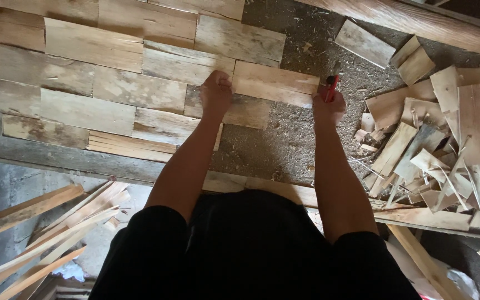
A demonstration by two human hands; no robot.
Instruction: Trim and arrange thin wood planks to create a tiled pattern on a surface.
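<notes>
Head view: pale, rough-grained wood piece (pixel 273 83) lies flat between both hands.

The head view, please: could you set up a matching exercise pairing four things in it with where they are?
Things:
1. left hand
2. right hand
3. red tool
4. offcut pile

Places:
A. heaped at the right side
B. on the left end of a pale board
C. at that board's right end
D. held in the right hand

Pairs: 1-B, 2-C, 3-D, 4-A
</notes>
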